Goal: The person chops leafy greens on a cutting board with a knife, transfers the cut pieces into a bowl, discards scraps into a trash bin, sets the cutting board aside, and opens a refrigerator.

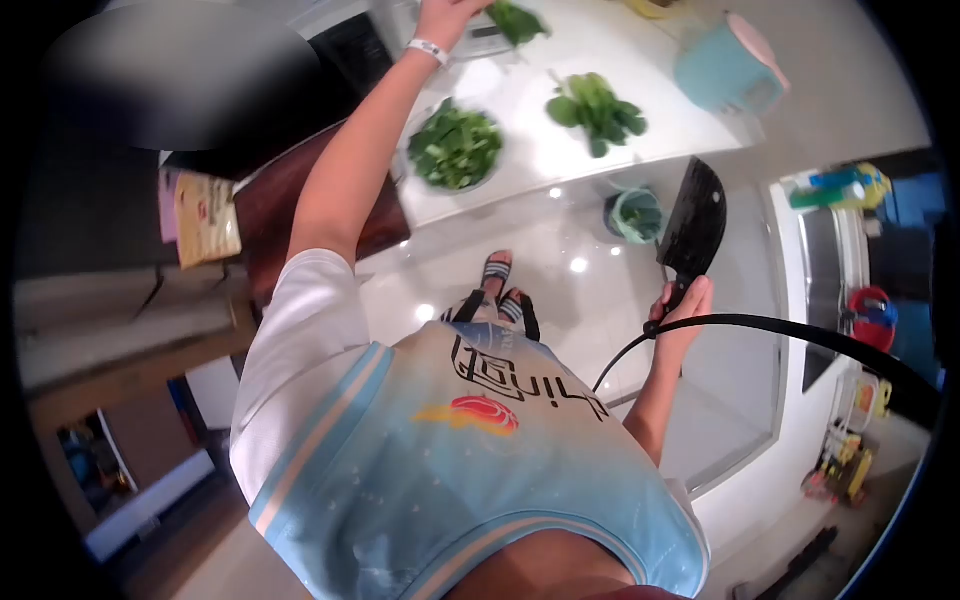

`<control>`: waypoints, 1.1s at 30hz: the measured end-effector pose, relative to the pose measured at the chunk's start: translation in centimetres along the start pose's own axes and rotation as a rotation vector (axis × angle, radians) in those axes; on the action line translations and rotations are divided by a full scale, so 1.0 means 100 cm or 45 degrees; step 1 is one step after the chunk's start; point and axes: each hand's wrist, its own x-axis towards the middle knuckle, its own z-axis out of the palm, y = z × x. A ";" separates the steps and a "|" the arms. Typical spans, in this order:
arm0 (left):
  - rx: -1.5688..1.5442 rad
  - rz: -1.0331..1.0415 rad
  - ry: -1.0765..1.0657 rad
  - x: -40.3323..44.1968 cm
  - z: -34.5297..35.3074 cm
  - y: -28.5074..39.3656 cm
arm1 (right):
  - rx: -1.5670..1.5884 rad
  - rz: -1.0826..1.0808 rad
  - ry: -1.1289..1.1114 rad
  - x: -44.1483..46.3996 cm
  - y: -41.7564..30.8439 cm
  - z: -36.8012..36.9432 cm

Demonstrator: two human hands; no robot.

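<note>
My left hand [450, 18] reaches to the far side of the white counter, partly cut off by the top edge of the view. Its fingers are closed at a piece of leafy greens [517, 22], over what looks like a kitchen scale [488, 42]. Gripped by the handle in my right hand [685, 305] is a black cleaver [697, 215], held beside my body, away from the counter. A bowl of chopped greens [455, 147] stands near the counter's front edge. To its right lies a loose bunch of leafy greens [597, 112].
A light-blue pitcher [725, 65] occupies the counter's right end. On the floor below sits a small bin [637, 215] with a green liner. Left of my arm are a dark red wooden surface [285, 215] and a food packet [208, 220]. A black cable [800, 332] crosses near my right wrist.
</note>
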 end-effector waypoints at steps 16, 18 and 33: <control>1.917 -0.329 -0.233 -0.292 -0.308 0.096 | -0.122 0.011 -0.578 -0.123 0.027 0.170; 1.871 -0.184 -0.302 -0.302 -0.325 0.079 | -0.181 0.067 -0.583 -0.144 0.026 0.216; 1.419 0.225 -0.115 -0.337 -0.328 0.076 | -0.659 -0.356 -1.097 -0.230 0.029 0.388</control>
